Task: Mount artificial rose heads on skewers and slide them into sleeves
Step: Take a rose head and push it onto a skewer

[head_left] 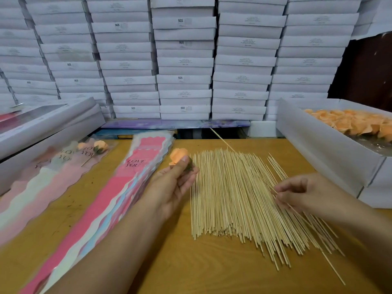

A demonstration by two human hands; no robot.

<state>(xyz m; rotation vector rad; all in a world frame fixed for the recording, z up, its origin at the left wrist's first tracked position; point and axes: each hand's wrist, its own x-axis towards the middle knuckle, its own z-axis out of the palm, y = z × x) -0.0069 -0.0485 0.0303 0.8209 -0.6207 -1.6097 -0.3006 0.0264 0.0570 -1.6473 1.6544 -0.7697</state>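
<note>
Left hand [172,187] around rose head [178,159]

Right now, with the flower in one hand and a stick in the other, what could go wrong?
1. The right hand pinches one thin bamboo skewer out of the loose pile of bamboo skewers; lifting it might drag neighbours along or scatter them over the wooden table.
2. The left hand grips the small orange artificial rose head by its base, so the skewer tip could slip and prick the fingers.
</note>
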